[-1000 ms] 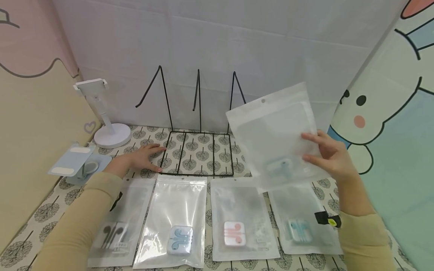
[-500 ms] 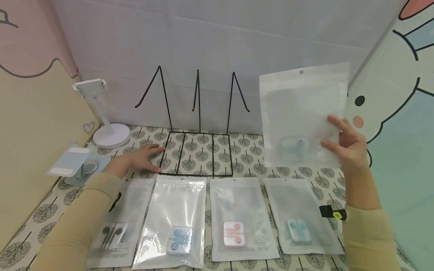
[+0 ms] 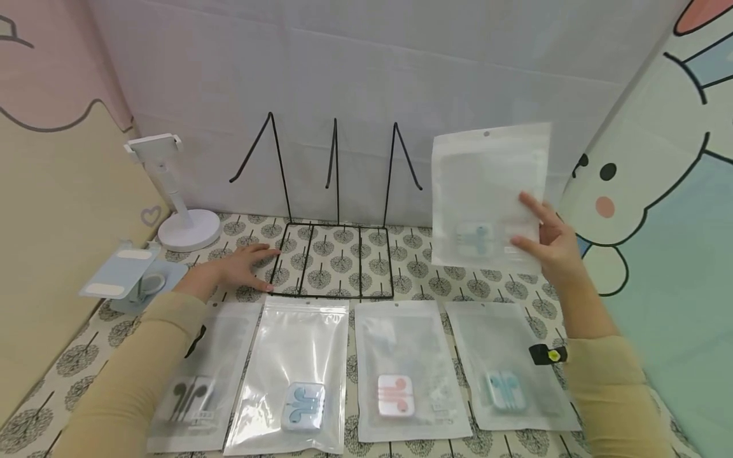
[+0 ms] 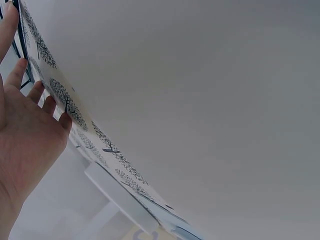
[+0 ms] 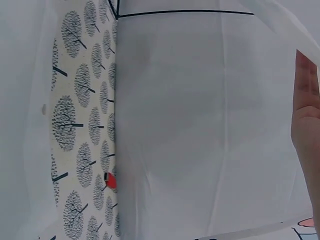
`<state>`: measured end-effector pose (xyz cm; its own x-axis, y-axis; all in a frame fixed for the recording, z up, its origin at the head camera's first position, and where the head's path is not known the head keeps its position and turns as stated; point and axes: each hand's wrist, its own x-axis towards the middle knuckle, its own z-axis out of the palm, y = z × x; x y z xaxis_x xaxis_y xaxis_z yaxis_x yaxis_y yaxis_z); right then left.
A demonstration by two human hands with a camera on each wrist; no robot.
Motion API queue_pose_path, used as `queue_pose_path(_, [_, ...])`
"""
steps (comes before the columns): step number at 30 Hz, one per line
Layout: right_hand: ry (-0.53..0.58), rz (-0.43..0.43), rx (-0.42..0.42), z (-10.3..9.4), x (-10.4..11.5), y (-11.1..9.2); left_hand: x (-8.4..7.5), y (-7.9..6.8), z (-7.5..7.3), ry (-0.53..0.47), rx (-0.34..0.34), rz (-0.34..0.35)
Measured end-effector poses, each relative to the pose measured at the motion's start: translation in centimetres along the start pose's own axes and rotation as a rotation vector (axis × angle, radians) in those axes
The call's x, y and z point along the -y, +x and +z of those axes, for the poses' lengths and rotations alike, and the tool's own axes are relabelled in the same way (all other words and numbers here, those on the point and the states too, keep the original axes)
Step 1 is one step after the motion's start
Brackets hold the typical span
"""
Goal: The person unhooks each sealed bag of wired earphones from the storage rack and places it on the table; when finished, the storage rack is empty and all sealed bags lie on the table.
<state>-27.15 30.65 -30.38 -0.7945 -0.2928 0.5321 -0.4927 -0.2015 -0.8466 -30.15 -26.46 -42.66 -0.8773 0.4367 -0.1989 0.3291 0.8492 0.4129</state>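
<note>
In the head view my right hand point(image 3: 552, 245) pinches a frosted zip bag point(image 3: 487, 178) by its right edge. The bag hangs nearly upright in the air, right of the hooks, with its hang hole at the top. A pale case with blue earphones point(image 3: 475, 238) shows dimly low inside it. My left hand point(image 3: 240, 266) rests on the tablecloth with fingers spread, thumb and fingertips touching the left side of a black wire display rack point(image 3: 332, 296). The left wrist view shows that hand point(image 4: 30, 120) beside the cloth; in the right wrist view, part of my right hand point(image 5: 306, 110) appears.
Several bagged earphone sets lie in a row in front of the rack: black point(image 3: 189, 397), blue point(image 3: 303, 406), pink point(image 3: 396, 395) and teal point(image 3: 506, 390). A white phone stand point(image 3: 189, 230) and a folding blue stand point(image 3: 123, 270) stand left. A pale curtain point(image 3: 366, 57) hangs behind.
The held bag went from tilted to nearly upright as my right hand moved right and up, then came back a little left and down. My left hand stays put.
</note>
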Motion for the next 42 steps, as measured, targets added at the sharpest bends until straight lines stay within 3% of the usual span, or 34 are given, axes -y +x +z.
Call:
queue_pose_path(5, [-0.087,0.119,0.04,0.2,-2.0,0.0,-0.2,0.0,0.0,-0.005,-0.002,0.005])
queue_pose_path(13, [-0.199,0.152,0.035,0.2,-4.4,0.1,0.0,0.0,0.0,-0.012,0.006,-0.004])
queue_pose_path(20, [-0.316,0.331,0.044,0.2,-6.5,-0.1,-0.1,0.1,0.0,-0.021,0.009,-0.001])
queue_pose_path(26, [-0.428,0.393,0.087,0.1,-8.4,-0.1,-0.3,-0.1,0.0,-0.009,0.004,-0.003])
queue_pose_path(33, [-0.607,0.469,0.14,0.3,-8.3,-0.1,-0.5,-0.3,-0.2,-0.014,0.006,-0.002])
queue_pose_path(37, [-0.641,0.487,0.157,1.0,-7.1,0.0,-0.6,-0.4,-0.2,-0.014,0.003,-0.003])
queue_pose_path(42, [-0.661,0.509,0.186,-0.6,-8.4,0.0,-0.5,-0.3,-0.2,-0.01,-0.001,-0.004])
